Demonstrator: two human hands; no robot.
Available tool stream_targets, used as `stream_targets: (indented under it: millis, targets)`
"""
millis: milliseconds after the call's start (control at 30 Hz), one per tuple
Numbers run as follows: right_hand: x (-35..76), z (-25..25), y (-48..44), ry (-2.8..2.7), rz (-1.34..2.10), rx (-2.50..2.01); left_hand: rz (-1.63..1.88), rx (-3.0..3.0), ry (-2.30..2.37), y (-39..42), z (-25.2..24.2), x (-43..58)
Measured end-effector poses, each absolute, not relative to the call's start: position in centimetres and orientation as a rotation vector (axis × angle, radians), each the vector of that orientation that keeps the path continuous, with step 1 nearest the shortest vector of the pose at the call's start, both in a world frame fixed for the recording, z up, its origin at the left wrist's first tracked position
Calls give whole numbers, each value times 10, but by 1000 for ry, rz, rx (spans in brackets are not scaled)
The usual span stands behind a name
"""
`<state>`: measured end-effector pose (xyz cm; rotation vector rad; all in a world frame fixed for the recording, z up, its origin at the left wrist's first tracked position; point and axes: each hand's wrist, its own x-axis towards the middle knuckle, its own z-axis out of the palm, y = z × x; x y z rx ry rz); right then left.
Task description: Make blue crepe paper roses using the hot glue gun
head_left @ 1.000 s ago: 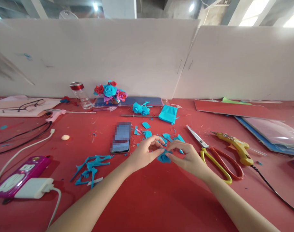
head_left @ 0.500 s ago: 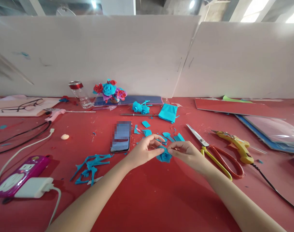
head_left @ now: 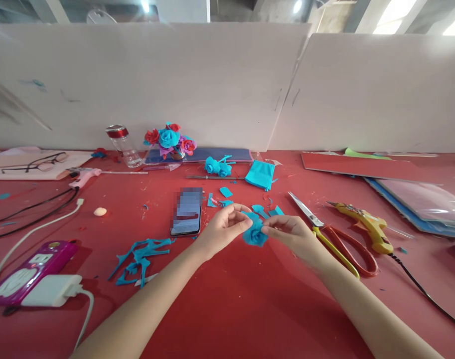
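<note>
Between my two hands is a blue paper flower [head_left: 255, 234] with layered, rose-like petals, held just above the red table [head_left: 227, 309]. My left hand [head_left: 229, 224] pinches its left edge between thumb and fingers. On the other side, my right hand [head_left: 287, 230] grips the right edge with thumb and forefinger. Blue paper pieces [head_left: 226, 192] lie scattered behind the hands. To the left is a heap of blue paper scraps [head_left: 139, 259]. A phone [head_left: 187, 212] lies left of my left hand.
Scissors [head_left: 324, 234] and a yellow glue gun [head_left: 365, 224] with its cord lie to the right. A bouquet of paper flowers [head_left: 169, 139], a glass bottle [head_left: 126, 147] and blue roses [head_left: 218, 166] stand or lie at the back. A purple power strip [head_left: 36, 269] with a charger is at left.
The flower has been raised slightly and more of its front shows. My right thumb and finger have shifted a little along its edge; my left hand has moved slightly.
</note>
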<state>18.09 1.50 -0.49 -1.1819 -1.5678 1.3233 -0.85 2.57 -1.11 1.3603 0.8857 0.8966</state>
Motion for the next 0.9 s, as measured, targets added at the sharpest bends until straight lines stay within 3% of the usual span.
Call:
stream_targets:
  millis: [533, 900]
  targets:
    - [181, -7, 13, -1259, 1381, -1105, 1121, 1225, 813, 25, -8, -11]
    - [182, -6, 15, -1177, 1587, -1003, 1060, 1266, 781, 26, -6, -12]
